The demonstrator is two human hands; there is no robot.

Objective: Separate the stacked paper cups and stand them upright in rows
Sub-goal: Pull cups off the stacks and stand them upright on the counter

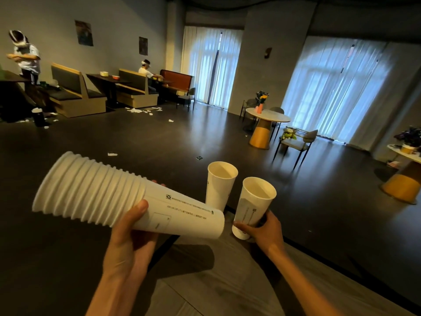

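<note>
My left hand [129,242] grips a long stack of white paper cups [109,197] held nearly sideways, rims pointing left, the base end pointing right. My right hand [262,231] holds a single white paper cup [254,204] near its base, mouth up and slightly tilted, its bottom close to the grey table surface [205,270]. Another single cup [219,183] stands upright on the table just behind and left of it, partly hidden by the stack's base end.
The table's dark far edge [319,252] runs diagonally past the cups, with dark floor beyond. Round tables with flowers [266,117] and chairs stand at the right. Booth seats and two other people are at the far left.
</note>
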